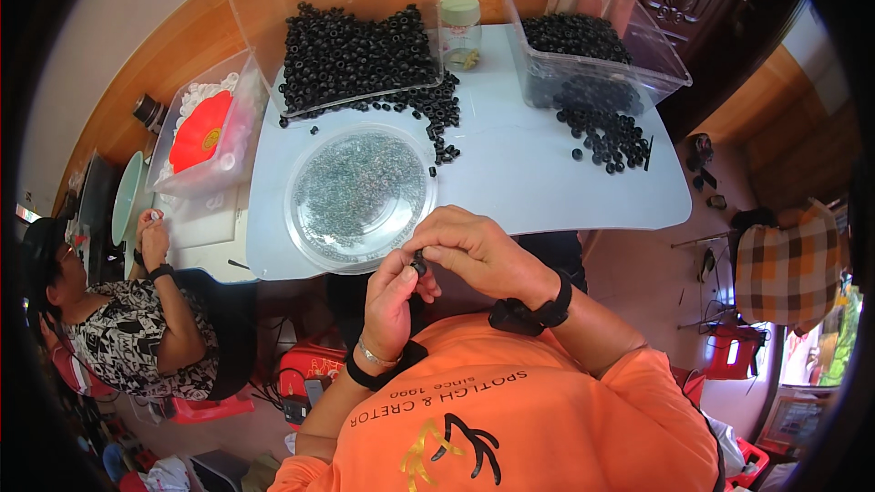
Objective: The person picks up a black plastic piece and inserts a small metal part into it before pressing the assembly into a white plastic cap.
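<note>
Both hands meet in front of my body, just off the near edge of the white table (510, 155). Between their fingertips is a small black ring-shaped part (418, 262). My left hand (390, 301) is closed around it from below and the left. From the right, my right hand (469, 253) pinches at its top; the fingers hide much of it. Beside my hands lies a round transparent dish (301, 219) holding many tiny see-through pieces (360, 184). Farther back, loose black parts (440, 109) spill from a tipped transparent bin (239, 14) full of them.
At the back right, another transparent bin (670, 73) has rounder black parts (602, 141) before it. A green-lidded jar (460, 32) stands between the bins. On the left, a co-worker (146, 328) sits by a tub (232, 123) with white pieces and a red dish (202, 132).
</note>
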Demonstrator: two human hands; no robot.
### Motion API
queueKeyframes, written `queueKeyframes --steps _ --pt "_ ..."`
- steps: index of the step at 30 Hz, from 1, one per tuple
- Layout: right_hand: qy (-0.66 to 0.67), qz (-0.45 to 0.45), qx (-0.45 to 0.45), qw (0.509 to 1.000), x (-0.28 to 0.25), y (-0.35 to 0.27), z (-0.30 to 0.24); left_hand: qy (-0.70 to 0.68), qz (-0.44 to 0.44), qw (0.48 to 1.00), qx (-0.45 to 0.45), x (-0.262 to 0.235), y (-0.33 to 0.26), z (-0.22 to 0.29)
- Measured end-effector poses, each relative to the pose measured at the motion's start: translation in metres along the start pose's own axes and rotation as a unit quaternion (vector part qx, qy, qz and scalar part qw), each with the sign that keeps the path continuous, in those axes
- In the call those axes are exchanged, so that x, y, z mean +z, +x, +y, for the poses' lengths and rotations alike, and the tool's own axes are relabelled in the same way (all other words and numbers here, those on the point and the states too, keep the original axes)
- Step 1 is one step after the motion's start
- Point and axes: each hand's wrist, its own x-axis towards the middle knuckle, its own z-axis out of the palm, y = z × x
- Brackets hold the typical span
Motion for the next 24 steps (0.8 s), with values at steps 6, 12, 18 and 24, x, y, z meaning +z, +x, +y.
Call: queueKeyframes --steps 6,12,18,24 --pt "-0.049 -0.005 -0.03 0.998 -0.001 0.001 0.001 0.004 -0.013 1.0 0.001 -0.001 -0.001 0.0" --pt "-0.038 0.011 -0.033 0.999 -0.005 -0.001 -0.004 0.092 -0.04 0.994 0.052 -0.006 -0.001 -0.001" --pt "-0.071 -0.024 -0.055 0.996 -0.012 -0.001 -0.007 0.096 -0.066 0.991 0.063 -0.009 -0.003 -0.004" --pt "-0.071 -0.015 -0.078 0.994 -0.005 -0.006 -0.002 0.069 -0.06 0.995 0.038 -0.004 -0.004 -0.001"
